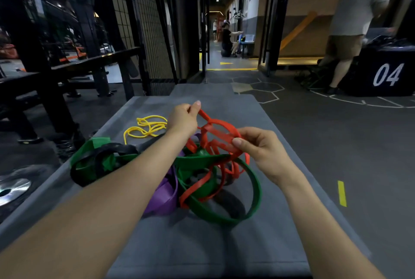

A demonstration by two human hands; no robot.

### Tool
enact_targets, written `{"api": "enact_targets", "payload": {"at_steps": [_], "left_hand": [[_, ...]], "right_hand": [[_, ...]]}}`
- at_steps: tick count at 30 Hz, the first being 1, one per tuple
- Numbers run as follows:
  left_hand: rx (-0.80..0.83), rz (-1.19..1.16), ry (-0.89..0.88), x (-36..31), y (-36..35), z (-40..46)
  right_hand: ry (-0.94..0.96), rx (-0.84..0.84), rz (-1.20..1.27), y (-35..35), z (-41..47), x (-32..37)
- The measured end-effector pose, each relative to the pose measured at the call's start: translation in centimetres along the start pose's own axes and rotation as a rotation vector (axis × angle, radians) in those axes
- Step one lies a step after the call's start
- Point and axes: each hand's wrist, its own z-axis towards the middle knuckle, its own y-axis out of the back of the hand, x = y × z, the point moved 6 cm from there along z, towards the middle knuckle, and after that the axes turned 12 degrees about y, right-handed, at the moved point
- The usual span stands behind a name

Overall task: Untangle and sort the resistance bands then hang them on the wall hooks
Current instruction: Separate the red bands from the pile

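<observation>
A tangle of resistance bands lies on a grey padded bench [224, 245]. My left hand [183, 119] pinches the far end of a red band [221, 135] and lifts it. My right hand [258, 144] pinches the same red band nearer to me. Under it, red loops twist through a wide green band [251, 209] and a purple band [165, 198]. A black band [105, 150] wraps around more green band [98, 141] at the left. A thin yellow band [146, 129] lies apart at the bench's far left. No wall hooks show.
A black metal rack and bench [67, 72] stand to the left, with a weight plate [11, 189] on the floor. A wire grid wall [139, 20] rises ahead left. A person [354, 27] stands by a black box marked 04 [386, 74] at the right. A corridor opens ahead.
</observation>
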Motion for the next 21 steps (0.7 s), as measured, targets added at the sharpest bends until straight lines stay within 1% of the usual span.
{"api": "enact_targets", "payload": {"at_steps": [2, 4, 6, 7, 9, 12, 14, 15, 17, 19, 21], "left_hand": [[-0.070, -0.050, 0.129, 0.6, 0.2, 1.0], [-0.162, -0.151, 0.283, 2.0, 1.1, 1.7], [-0.177, -0.318, 0.425, 3.3, 1.7, 1.5], [-0.150, -0.395, 0.452, 3.5, 1.7, 1.4], [-0.032, -0.491, 0.424, 3.1, 0.9, 0.9], [0.176, -0.478, 0.301, 1.8, -0.8, -0.7], [0.253, -0.468, 0.232, 1.2, -1.7, -1.9], [0.269, -0.451, 0.189, 1.0, -2.1, -2.3], [0.280, -0.407, 0.109, 0.5, -2.7, -2.9], [0.264, -0.378, 0.061, 0.3, -2.7, -3.1], [0.265, -0.326, 0.021, 0.4, -2.8, -3.2]], "right_hand": [[-0.008, -0.121, 0.094, 1.1, -0.2, -0.6], [-0.028, -0.210, 0.183, 2.0, -0.3, -1.2], [-0.093, -0.253, 0.234, 2.5, -0.4, -2.5], [-0.141, -0.257, 0.227, 2.5, -0.6, -3.1], [-0.226, -0.237, 0.089, 2.8, -0.9, -4.3], [-0.311, -0.118, -0.249, 2.8, -0.7, -4.7], [-0.265, -0.017, -0.527, 2.0, 0.2, -3.8], [-0.219, 0.031, -0.619, 1.2, 0.7, -2.9], [-0.151, 0.088, -0.656, -0.5, 1.4, -1.1], [-0.180, 0.105, -0.584, -1.4, 1.9, -0.1], [-0.246, 0.082, -0.543, -1.5, 2.0, 0.0]]}}
